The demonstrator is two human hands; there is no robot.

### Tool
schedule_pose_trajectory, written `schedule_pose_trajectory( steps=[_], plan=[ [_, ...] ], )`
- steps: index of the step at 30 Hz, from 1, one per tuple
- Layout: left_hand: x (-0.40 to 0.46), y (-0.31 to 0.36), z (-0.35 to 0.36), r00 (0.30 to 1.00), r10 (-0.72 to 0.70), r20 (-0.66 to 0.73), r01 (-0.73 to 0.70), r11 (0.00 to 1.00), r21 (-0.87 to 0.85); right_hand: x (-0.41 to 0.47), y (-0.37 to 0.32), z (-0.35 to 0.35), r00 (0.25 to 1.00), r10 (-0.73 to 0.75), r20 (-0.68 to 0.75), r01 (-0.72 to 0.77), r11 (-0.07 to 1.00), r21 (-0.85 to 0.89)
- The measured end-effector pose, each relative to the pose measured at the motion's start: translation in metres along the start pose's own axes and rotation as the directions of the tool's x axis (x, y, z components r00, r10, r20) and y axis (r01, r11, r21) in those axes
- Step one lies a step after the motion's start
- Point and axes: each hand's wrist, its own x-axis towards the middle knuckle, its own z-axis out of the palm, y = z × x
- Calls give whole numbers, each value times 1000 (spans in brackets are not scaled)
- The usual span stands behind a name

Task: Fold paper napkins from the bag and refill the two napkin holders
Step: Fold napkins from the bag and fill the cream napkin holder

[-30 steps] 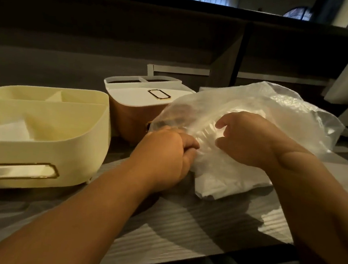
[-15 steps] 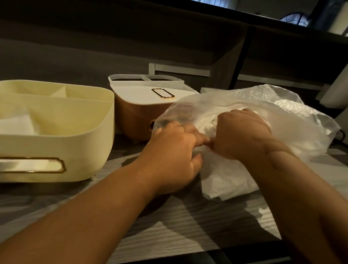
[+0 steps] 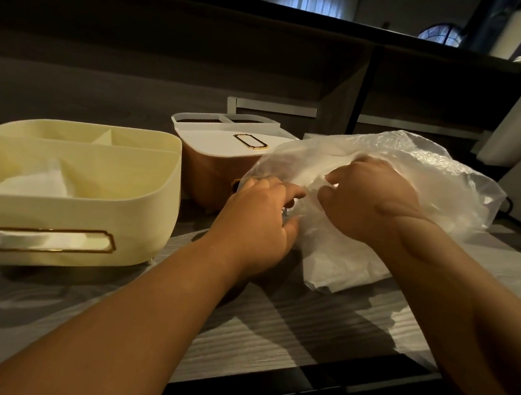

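Plastic bag [image 3: 436, 184] on table | left grip [image 3: 257, 219] pinches its mouth | right grip [image 3: 369, 200] clutches its top

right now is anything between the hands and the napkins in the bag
Yes, the bag's own plastic. Both the left hand and the right hand grip the clear plastic bag from outside, and the white napkins lie behind the film. Neither hand is visibly inside the bag.

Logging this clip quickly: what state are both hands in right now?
Left hand: fingers curled, gripping the clear plastic bag at its near edge.
Right hand: pinching the same bag's plastic.
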Motion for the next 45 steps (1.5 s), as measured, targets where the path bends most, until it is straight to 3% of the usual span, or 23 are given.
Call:
schedule_pose_trajectory(
  steps=[6,10,14,19,23,25,29,34,37,41,45],
  plan=[
    [0,-1,-1,1000,-18,-9,18,1000,-21,4,2,4,995,68,76,-81,980,183],
    [0,-2,-1,1000,-23,-10,23,999,-33,9,2,7,990,90,110,-109,978,176],
    [1,-2,-2,1000,-25,-8,25,999,-28,5,0,5,992,49,-118,-31,989,145],
    [2,-4,-1,1000,-1,-26,-1,998,-56,-2,-1,2,971,29,-238,13,985,174],
    [4,-3,-4,998,0,-61,-12,981,-194,-17,-2,-10,895,3,-445,136,950,280],
    [2,0,-8,996,-12,-86,-14,956,-293,-23,-6,-20,878,13,-479,189,909,372],
    [-12,7,-20,986,-41,-163,-37,894,-446,-32,-13,-40,912,79,-404,244,687,685],
    [-40,15,-49,968,-109,-224,-35,832,-554,-43,-36,-57,951,110,-288,249,277,928],
    [-75,12,-62,943,-195,-268,-3,804,-594,-56,-55,-50,983,74,-167,157,129,979],
    [-129,-8,-70,927,-283,-246,107,827,-552,-80,-87,-20,990,3,142,-138,-216,967],
    [-163,-31,-83,935,-331,-129,224,831,-509,-101,-108,9,966,-155,207,-247,-320,915]
  ],
)
